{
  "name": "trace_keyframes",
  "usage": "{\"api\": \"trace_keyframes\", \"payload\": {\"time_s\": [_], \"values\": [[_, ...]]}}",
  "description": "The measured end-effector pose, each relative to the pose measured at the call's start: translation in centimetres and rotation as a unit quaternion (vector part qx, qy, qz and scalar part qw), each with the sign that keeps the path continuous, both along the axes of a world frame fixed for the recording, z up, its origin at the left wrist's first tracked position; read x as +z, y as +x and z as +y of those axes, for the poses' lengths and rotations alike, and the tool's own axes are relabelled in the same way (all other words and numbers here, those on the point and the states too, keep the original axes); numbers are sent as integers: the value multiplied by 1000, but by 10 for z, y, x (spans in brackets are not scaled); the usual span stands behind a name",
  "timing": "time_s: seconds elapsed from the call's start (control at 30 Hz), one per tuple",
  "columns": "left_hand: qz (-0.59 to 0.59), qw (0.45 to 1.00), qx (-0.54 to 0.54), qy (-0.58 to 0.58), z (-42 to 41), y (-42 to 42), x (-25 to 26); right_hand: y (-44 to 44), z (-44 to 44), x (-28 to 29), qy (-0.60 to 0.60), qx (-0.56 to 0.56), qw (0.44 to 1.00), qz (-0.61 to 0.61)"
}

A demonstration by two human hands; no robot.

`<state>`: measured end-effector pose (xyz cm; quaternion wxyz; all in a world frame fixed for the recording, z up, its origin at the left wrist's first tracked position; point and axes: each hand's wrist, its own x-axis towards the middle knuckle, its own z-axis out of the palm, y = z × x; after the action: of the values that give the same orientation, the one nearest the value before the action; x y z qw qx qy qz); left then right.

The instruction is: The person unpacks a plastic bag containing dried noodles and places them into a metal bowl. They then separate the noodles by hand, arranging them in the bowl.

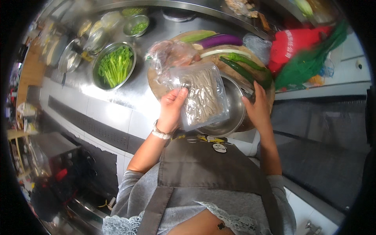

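My left hand [173, 105] grips the left edge of a clear sealed plastic packet of greyish noodles [202, 94]. Partly beneath the packet is a metal bowl [236, 110], over the near side of a round wooden chopping board [155, 82]. My right hand [258, 108] is at the bowl's right side, thumb and fingers apart, beside what looks like a knife blade [246, 90]; whether it touches either I cannot tell. Farther back on the board lie green peppers [239, 69], a white spring onion stalk [224, 52], a purple eggplant [220, 41] and a plastic bag with pinkish contents [173, 55].
A metal bowl of leafy green stalks [116, 66] stands left on the steel counter [141, 67], with a smaller bowl of chopped greens [138, 28] behind it. Several bowls and bags crowd the far left. Red [296, 44] and green [314, 64] bags lie right of the board.
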<state>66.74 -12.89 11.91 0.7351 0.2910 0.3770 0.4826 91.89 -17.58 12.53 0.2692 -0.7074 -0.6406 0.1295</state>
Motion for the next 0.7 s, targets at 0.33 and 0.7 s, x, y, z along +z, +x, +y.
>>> {"api": "trace_keyframes", "payload": {"time_s": [0.33,0.7], "values": [[344,878,-107,316,-2,46,29,-68,2,17,85,47,978,186],[497,733,-53,462,-3,56,46,-73,5,23,114,-45,989,77]]}}
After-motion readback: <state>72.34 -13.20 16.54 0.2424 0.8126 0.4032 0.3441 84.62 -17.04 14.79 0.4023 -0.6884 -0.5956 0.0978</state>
